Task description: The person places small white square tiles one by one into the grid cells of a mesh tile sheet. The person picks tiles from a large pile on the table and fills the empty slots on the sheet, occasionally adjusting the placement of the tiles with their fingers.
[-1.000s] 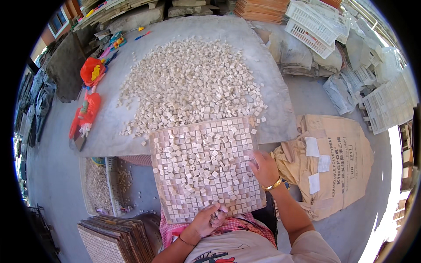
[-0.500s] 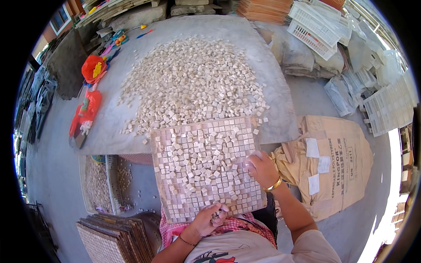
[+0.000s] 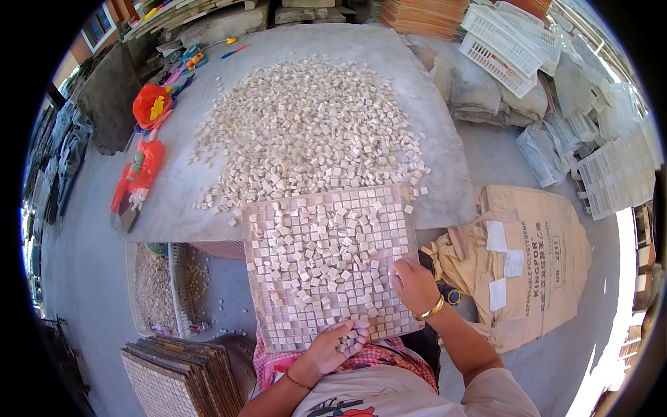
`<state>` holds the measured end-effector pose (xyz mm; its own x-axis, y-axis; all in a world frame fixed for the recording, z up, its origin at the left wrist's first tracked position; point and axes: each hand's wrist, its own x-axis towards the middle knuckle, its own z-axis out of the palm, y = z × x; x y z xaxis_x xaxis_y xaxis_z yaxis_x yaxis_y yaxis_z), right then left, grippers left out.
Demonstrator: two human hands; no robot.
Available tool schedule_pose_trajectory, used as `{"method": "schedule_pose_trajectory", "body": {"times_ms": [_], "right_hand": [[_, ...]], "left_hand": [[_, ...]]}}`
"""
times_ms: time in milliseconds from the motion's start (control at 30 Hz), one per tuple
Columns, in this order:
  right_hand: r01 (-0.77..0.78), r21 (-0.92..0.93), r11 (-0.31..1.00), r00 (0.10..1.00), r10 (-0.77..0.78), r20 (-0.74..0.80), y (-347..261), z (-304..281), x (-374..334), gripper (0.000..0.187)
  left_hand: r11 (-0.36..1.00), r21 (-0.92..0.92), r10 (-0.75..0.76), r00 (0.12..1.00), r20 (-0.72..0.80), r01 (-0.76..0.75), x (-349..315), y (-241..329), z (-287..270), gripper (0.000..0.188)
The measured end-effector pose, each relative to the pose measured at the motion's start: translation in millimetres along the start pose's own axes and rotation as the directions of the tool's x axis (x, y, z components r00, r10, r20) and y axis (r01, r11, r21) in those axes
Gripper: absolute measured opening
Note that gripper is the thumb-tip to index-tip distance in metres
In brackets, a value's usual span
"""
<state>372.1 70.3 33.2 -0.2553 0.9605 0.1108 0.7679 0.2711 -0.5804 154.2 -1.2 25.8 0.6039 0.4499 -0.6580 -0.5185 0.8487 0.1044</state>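
Head view: I note the right hand (image 3: pixel 417 286) has slipped bodyward along the gridded tray (image 3: pixel 261 221) lying between and beyond both hands, likely shifting attention to nearer cells, fingers curled, contents untellable, while the left hand (image 3: pixel 332 349) closes round loose tiles (image 3: pixel 345 342).

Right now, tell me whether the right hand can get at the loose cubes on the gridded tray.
Probably yes: the right hand is at the right edge of the gridded tray, and the loose cubes lie uncovered nearby. The left hand, at the near edge, seems out of the way.
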Motion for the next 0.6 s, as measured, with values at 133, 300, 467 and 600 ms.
{"method": "schedule_pose_trajectory", "body": {"times_ms": [133,300,467,600], "right_hand": [[0.043,0.333,0.942,0.971,-0.118,0.209,-40.6,-14.0,-16.8,0.015],[0.086,0.143,0.986,0.985,-0.106,0.135,-24.9,4.2,-16.1,0.016],[0.146,0.0,0.989,0.989,-0.145,0.022,-13.1,25.4,-10.1,0.013],[0.138,-0.013,0.99,0.99,-0.138,0.001,-20.5,27.8,-7.3,0.011]], "left_hand": [[1.0,-0.003,0.029,0.998,-0.062,-0.029,0.3,-0.4,3.3,0.032],[0.997,-0.07,0.016,1.0,0.009,-0.015,3.1,-1.8,-1.9,0.026],[0.975,-0.213,-0.021,0.983,0.184,0.061,6.8,-2.8,-21.6,0.022],[0.971,-0.234,-0.004,0.979,0.206,0.054,6.9,-3.4,-23.4,0.023]]}}
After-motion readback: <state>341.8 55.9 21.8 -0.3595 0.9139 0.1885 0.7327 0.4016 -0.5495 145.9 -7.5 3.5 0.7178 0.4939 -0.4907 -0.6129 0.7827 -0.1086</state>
